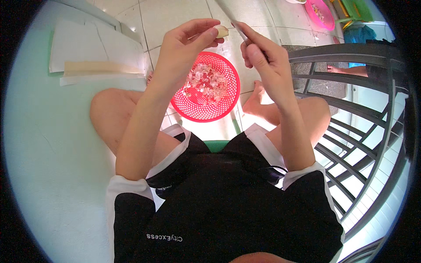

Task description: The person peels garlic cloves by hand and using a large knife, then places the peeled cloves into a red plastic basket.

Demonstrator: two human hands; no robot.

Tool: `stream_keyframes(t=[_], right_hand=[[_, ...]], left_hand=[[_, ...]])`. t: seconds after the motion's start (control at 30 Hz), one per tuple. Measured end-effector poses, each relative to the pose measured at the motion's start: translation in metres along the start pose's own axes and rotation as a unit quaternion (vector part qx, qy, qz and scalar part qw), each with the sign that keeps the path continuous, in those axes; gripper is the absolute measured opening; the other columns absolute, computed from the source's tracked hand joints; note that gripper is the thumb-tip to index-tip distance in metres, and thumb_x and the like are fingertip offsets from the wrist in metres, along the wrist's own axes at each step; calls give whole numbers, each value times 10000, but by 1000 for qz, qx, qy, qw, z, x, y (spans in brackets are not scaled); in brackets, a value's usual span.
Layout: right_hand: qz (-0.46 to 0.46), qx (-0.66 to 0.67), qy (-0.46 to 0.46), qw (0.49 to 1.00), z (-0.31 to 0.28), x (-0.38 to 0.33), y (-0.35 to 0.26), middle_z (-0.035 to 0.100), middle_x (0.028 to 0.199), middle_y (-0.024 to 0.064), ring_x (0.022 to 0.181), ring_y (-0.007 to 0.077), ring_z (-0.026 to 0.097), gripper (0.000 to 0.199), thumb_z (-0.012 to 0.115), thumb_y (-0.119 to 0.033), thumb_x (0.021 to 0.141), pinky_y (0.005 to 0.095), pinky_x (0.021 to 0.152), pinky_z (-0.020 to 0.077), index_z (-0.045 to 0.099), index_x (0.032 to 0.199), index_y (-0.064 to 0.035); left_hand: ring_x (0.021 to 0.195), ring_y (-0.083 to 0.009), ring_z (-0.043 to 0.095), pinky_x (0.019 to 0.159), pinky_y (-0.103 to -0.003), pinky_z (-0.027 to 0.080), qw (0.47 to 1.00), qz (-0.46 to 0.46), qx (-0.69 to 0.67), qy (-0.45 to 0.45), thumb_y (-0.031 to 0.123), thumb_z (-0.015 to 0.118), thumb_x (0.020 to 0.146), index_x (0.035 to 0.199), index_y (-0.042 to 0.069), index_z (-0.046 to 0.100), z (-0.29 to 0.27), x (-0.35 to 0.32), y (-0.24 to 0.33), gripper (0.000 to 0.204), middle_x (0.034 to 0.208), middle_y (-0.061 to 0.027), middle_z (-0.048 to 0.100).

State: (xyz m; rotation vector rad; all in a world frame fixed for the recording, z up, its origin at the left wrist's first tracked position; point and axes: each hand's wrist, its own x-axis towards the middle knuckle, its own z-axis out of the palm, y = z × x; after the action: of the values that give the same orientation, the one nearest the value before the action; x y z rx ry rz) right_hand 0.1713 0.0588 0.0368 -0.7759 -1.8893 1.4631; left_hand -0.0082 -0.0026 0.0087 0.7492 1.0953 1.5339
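Observation:
Pinched between the thumb and fingers of my left hand [189, 40] is a pale garlic clove [222, 31]. My right hand [268, 59] is closed round the handle of a knife [227, 12]. Its blade points up and to the left, a short way right of the clove and apart from it. Beneath both hands, a round red plastic basket [237, 85] with a perforated wall stands on the floor between my legs. Whitish and pinkish bits [208, 83], which look like garlic cloves and skins, lie in it.
A dark slatted metal rack [346, 52] curves along my right side. Beyond it shows another person's limb [335, 69]. Pale tiles [169, 15] cover the floor. A pink basin [319, 15] and a green plastic stool [356, 11] stand far right. A pale wall [52, 153] runs along my left.

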Motion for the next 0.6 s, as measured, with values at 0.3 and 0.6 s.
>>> stream_keyframes(t=[0.3,0.6], right_hand=[[-41,-161,-20,986,-1,-3,-11,632,815,164,685,212,604,623,728,-270,738,291,666,472,527,1274,-21],[-132,-173,-21,976,0,0,-8,623,828,157,720,238,586,607,703,-298,750,301,693,459,536,1276,-44]], left_hand=[[1008,-181,601,885,-297,490,999,31,-6,-18,111,586,898,1219,-36,499,-6,-2,-2,364,1164,-129,590],[993,-137,592,856,-270,489,993,51,107,-23,142,582,902,1207,-18,519,-8,-7,2,351,1125,-87,599]])
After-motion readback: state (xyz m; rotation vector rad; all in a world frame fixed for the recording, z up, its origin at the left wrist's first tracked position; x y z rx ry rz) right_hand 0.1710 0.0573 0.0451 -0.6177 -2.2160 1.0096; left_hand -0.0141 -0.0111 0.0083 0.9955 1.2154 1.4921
